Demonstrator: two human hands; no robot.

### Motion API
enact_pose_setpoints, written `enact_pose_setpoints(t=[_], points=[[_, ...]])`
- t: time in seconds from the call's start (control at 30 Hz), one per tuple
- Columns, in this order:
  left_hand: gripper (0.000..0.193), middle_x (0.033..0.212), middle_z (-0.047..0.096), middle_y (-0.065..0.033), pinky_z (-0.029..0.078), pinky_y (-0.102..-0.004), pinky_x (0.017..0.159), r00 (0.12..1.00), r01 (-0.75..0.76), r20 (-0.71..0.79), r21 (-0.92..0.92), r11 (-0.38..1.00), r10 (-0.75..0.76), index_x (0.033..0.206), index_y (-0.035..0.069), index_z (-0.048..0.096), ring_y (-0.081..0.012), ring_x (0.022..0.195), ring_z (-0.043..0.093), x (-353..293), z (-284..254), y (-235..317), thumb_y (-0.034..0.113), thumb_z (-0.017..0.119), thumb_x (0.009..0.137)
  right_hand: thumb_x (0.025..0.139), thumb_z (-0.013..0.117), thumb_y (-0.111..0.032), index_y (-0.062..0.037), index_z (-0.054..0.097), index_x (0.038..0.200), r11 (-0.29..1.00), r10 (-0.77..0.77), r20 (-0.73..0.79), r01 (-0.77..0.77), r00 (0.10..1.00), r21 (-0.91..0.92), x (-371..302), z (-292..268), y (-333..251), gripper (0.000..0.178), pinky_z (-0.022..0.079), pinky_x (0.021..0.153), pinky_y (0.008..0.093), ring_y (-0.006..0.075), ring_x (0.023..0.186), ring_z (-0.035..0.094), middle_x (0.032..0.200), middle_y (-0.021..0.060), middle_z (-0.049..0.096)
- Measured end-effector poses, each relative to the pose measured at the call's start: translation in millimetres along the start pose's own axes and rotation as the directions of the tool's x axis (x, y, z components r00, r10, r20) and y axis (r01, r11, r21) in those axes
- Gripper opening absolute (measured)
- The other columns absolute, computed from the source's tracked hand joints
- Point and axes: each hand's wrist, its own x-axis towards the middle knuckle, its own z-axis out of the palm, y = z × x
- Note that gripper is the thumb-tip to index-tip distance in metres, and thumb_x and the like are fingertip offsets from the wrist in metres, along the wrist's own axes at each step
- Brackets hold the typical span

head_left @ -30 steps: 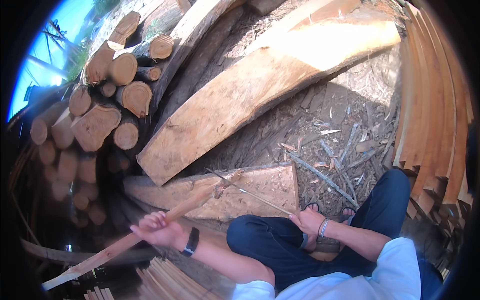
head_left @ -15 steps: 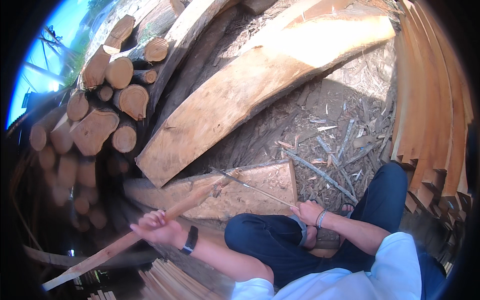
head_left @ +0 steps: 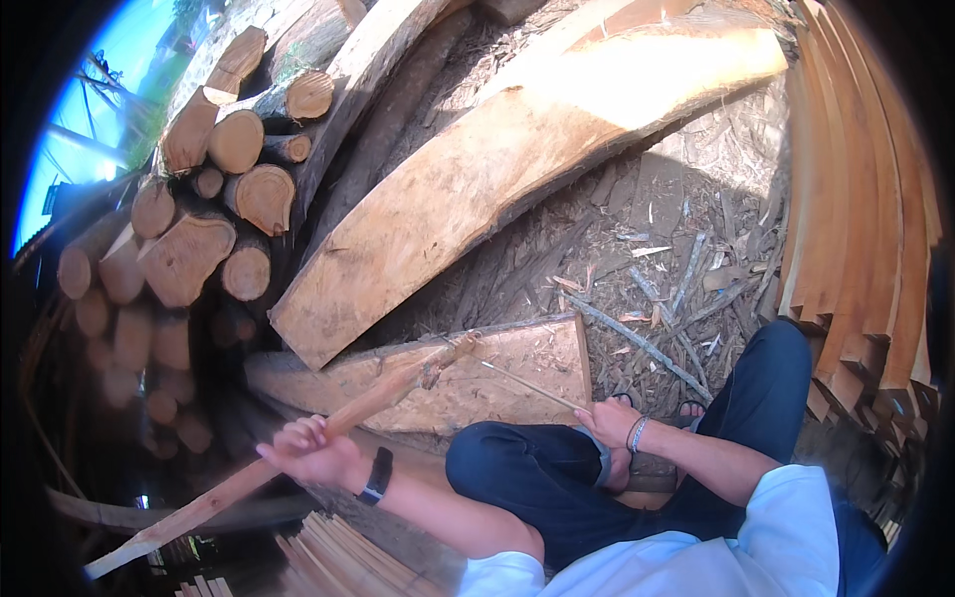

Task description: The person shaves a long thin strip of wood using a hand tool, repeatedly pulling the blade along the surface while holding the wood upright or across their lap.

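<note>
My left hand (head_left: 316,453), with a black band at its wrist, is closed around a long, rough wooden pole (head_left: 383,393). The pole slants from the lower left up to a splintered far end, which rests on or just over a thick wooden slab (head_left: 532,373) before me. In my right hand (head_left: 609,423), beside my bent leg, is the slim pale handle of a long-handled knife (head_left: 532,385). The handle points left toward the pole's far end. Its blade is barely visible against the slab.
A large curved plank (head_left: 428,219) lies beyond the slab. Cut logs (head_left: 237,144) are stacked at left and sawn boards (head_left: 846,199) at right. Sticks (head_left: 637,343) and wood chips litter the ground. Thin wood strips (head_left: 343,557) lie by my left elbow.
The knife's dark blade, plainly seen across the pole's far end before, now hardly shows. My right hand has shifted slightly left; my left hand and the pole stay nearly still.
</note>
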Motion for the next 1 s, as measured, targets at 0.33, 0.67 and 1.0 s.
enact_pose_setpoints(t=[0.33,0.67,1.0], points=[[0.054,0.048,0.026,0.0032,0.027,-0.0228,0.046,0.999,-0.026,-0.036,-0.005,1.000,0.026,0.052,0.016,0.031,-0.0082,0.042,0.024,2,-2,2,0.048,0.041,0.094,0.093,0.034,-0.046,-0.0008,0.066,0.075,0.999,-0.043,-0.045,0.043,0.998,0.000,2,14,1,0.058,0.040,0.074,0.0532,0.0450,0.072,0.059,0.073,0.0292,0.060],[0.051,0.048,0.026,-0.0001,0.031,-0.0254,0.050,1.000,-0.001,-0.003,-0.006,1.000,0.001,0.054,0.014,0.029,-0.0112,0.044,0.026,2,-3,2,0.043,0.035,0.096,0.094,0.026,-0.056,-0.0033,0.049,0.079,0.196,-0.315,0.613,-0.583,0.724,0.789,22,33,50,0.059,0.030,0.033,0.0291,0.0151,0.034,0.033,0.050,0.0031,0.038],[0.055,0.047,0.028,0.0021,0.026,-0.0235,0.047,1.000,-0.013,-0.022,-0.029,0.999,0.012,0.051,0.015,0.032,-0.0093,0.043,0.024,5,-9,3,0.049,0.040,0.094,0.093,0.039,-0.045,0.0014,0.052,0.076,0.944,-0.060,-0.285,0.147,0.957,0.296,7,-20,-1,0.051,0.046,0.049,0.0431,0.0365,0.052,0.058,0.058,0.0216,0.056]])
